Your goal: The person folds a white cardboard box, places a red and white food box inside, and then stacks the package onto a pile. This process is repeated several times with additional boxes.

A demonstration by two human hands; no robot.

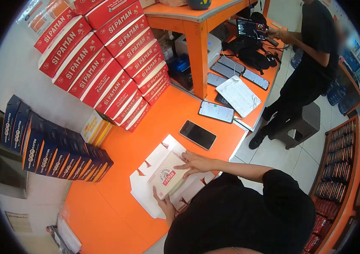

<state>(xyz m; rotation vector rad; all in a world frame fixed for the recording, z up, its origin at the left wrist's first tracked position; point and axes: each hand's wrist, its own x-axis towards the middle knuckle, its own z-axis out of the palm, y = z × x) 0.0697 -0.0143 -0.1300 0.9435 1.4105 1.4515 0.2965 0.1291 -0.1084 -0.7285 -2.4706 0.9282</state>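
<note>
A small cream carton (167,175) with a round chicken logo and red "Paman" lettering lies on white die-cut cardboard sheets (139,182) on the orange table. My left hand (165,206) grips its lower left end, thumb up along the side. At the opposite end, my right hand (194,163) holds the carton's upper right edge with its fingers over the top. The undersides of both hands are hidden. Just beyond the sheets lies a dark-screened phone (197,134).
Red-and-white "Si Paman" boxes (108,63) stand in tall stacks at the back. Navy "Katsu" boxes (57,154) and yellow boxes (97,129) line the left. Phones (216,111) and a written sheet (238,96) lie toward the right. Another person (306,63) holds a device there, near a stool (300,125).
</note>
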